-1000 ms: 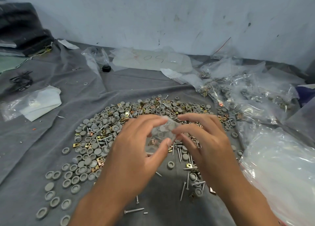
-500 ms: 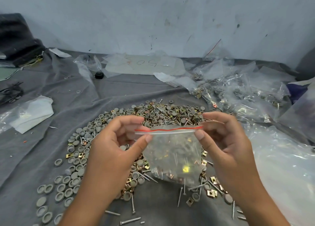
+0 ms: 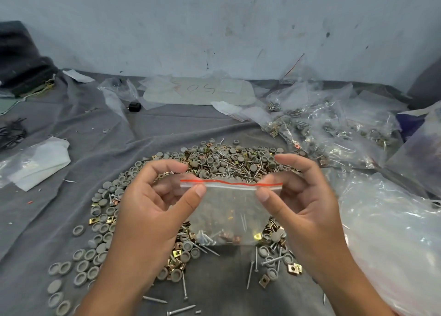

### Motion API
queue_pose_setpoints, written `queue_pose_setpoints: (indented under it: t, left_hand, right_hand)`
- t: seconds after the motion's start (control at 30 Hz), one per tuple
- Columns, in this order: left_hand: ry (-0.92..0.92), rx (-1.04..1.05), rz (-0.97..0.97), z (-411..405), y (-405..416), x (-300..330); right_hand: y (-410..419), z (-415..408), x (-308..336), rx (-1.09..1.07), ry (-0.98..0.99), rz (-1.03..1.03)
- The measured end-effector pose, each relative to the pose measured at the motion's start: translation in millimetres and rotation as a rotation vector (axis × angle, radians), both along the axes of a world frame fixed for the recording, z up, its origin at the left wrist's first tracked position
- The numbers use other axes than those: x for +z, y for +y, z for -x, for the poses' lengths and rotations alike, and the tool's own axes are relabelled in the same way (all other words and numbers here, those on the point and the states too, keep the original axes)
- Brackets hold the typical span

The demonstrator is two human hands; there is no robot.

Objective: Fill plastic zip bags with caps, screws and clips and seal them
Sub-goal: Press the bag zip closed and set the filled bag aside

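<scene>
Only the person's two bare hands and forearms show, entering from the lower edge of the head view. The left hand and the right hand wear no gloves, rings, watch or bracelet, and both forearms are uncovered as far as the frame reaches, with no sleeve or cuff in sight. The fingernails are short, plain and unpainted, and no marks or tattoos can be made out.

One head-worn view (wide-angle) looks forward and down, close over the grey cloth.
</scene>
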State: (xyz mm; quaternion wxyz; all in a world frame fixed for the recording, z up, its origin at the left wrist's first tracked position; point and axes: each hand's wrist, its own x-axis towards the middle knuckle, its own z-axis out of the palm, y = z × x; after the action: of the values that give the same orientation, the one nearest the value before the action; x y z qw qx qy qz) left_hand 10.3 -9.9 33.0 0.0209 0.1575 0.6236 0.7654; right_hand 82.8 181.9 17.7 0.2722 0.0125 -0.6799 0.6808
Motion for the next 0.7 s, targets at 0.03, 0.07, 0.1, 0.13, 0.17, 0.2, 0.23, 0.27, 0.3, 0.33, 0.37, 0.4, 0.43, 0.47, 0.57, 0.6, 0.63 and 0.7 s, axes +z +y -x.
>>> queue_pose_setpoints:
  t: [0.03,0.07,0.1,0.13,0.17,0.2,0.23,0.27,0.3,0.33,0.37,0.4,0.43,0.47,0.57,0.6,0.63,0.7]
  left_hand:
    - [-0.003,-0.013,0.001,-0.4,-0.4,0.6]
    - [-0.005,-0.024,0.004,-0.5,-0.4,1.0]
    - [-0.008,-0.033,0.007,-0.9,-0.2,1.7]
    - [-0.004,-0.041,0.011,-1.2,0.3,1.7]
    - [0.001,-0.051,0.016,-1.7,1.2,1.9]
    - [0.012,-0.066,0.024,-2.3,2.9,1.4]
    - [0.022,-0.079,0.031,-3.4,5.0,1.3]
    - [0.032,-0.085,0.037,-4.4,6.8,0.2]
    - [0.038,-0.082,0.038,-5.5,8.3,-0.3]
    - [0.049,-0.070,0.039,-5.9,9.0,-1.3]
    - [0.064,-0.062,0.042,-6.2,9.2,-1.4]
    - [0.082,-0.063,0.048,-6.4,9.1,-1.7]
    - [0.093,-0.068,0.049,-7.0,8.9,-1.3]
    - [0.099,-0.073,0.049,-7.3,8.4,-1.5]
    - [0.103,-0.081,0.054,-8.4,8.7,-1.4]
    - [0.101,-0.090,0.046,-8.7,9.3,-1.5]
    - [0.101,-0.104,0.039,-9.2,9.9,-1.2]
    - [0.110,-0.116,0.047,-9.9,10.7,-0.9]
  right_hand:
    - [-0.6,-0.1,-0.3,-0.008,-0.005,-0.002]
    - [-1.0,0.0,-0.3,-0.021,-0.007,-0.002]
    - [-1.2,0.0,-0.2,-0.034,-0.003,0.001]
    - [-1.4,0.0,-0.1,-0.044,0.008,0.008]
    - [-1.7,0.1,0.3,-0.047,0.023,0.017]
    - [-2.3,0.2,1.1,-0.047,0.040,0.025]
    - [-3.1,0.3,1.8,-0.043,0.053,0.028]
    - [-4.1,0.5,2.1,-0.037,0.062,0.028]
    - [-5.2,0.8,1.8,-0.033,0.067,0.028]
    - [-6.2,0.9,1.3,-0.032,0.066,0.027]
    - [-7.1,0.7,0.8,-0.029,0.057,0.024]
    - [-8.1,0.7,0.2,-0.015,0.044,0.018]
    - [-9.0,0.4,-0.4,0.008,0.031,0.010]
    - [-10.0,0.2,-0.5,0.026,0.021,0.001]
    - [-12.1,0.5,0.1,0.002,0.030,0.001]
    - [-13.0,0.7,0.2,-0.011,0.040,0.006]
    - [-13.8,0.6,0.1,-0.018,0.049,0.006]
    - [-15.9,-0.1,-0.6,-0.009,0.057,0.007]
